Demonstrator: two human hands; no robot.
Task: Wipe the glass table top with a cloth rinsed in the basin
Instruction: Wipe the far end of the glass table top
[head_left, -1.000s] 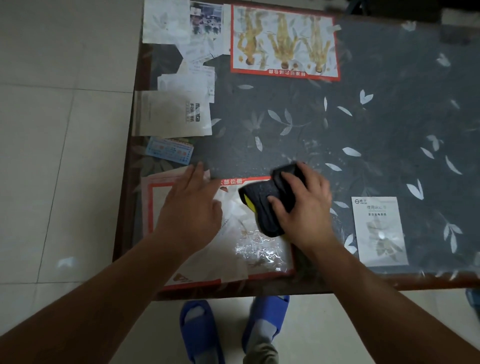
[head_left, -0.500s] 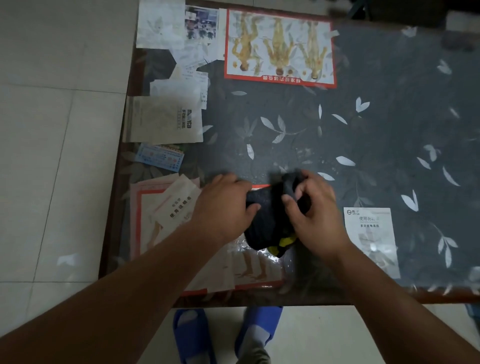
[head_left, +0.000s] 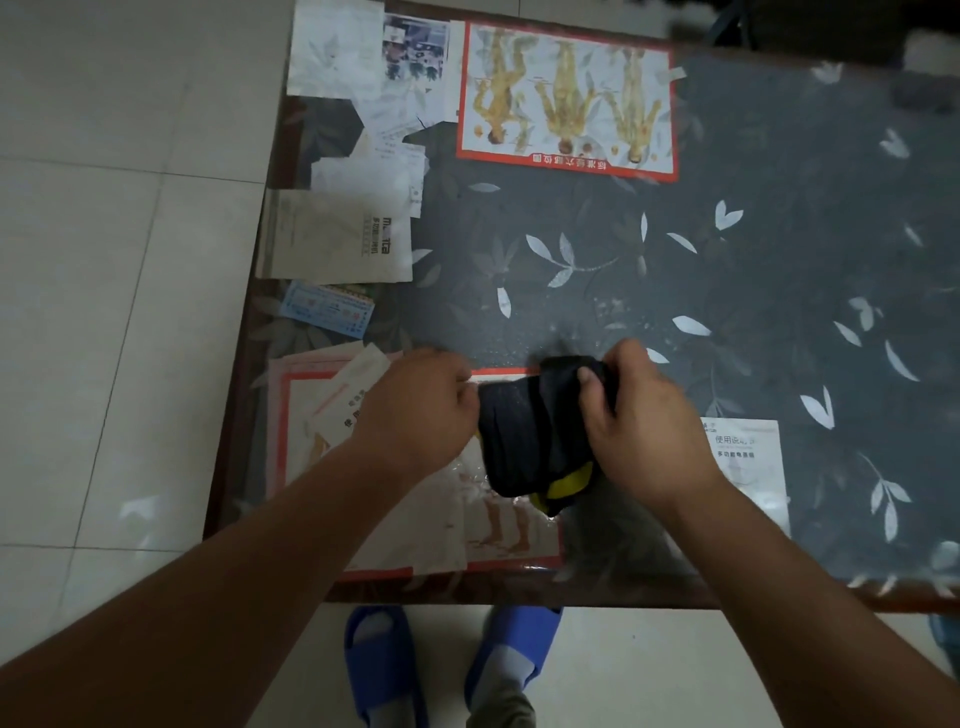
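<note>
Cloth (head_left: 535, 431): dark fabric with a yellow patch at its lower edge, bunched between both hands and lifted off or only lightly touching the glass near the front edge of the counter (head_left: 779, 260).
Left hand (head_left: 415, 410): grip closed on the cloth's left edge, fingers curled under and mostly hidden.
Right hand (head_left: 644, 421): grip closed over the cloth's upper right corner, thumb pressing on top.
Glass surface: faint wet speckling shows just beyond the hands; papers and a red-bordered chart (head_left: 566, 98) lie beneath the glass, not on it.
Basin: not in view.
Risk, refolding: the cloth seems to be in mid-refold; a loose fold may trail and leave streaks where a flat pad would wipe clean.
Risk, drips: if the cloth is wet, squeezing it here may shed water near the front edge, which could run off onto the floor beside the blue slippers (head_left: 384, 670).
Risk, seepage: water pooling at the glass edge could creep beneath and wet the papers.
Risk, coverage: the far right of the counter looks dry and may be missed.
</note>
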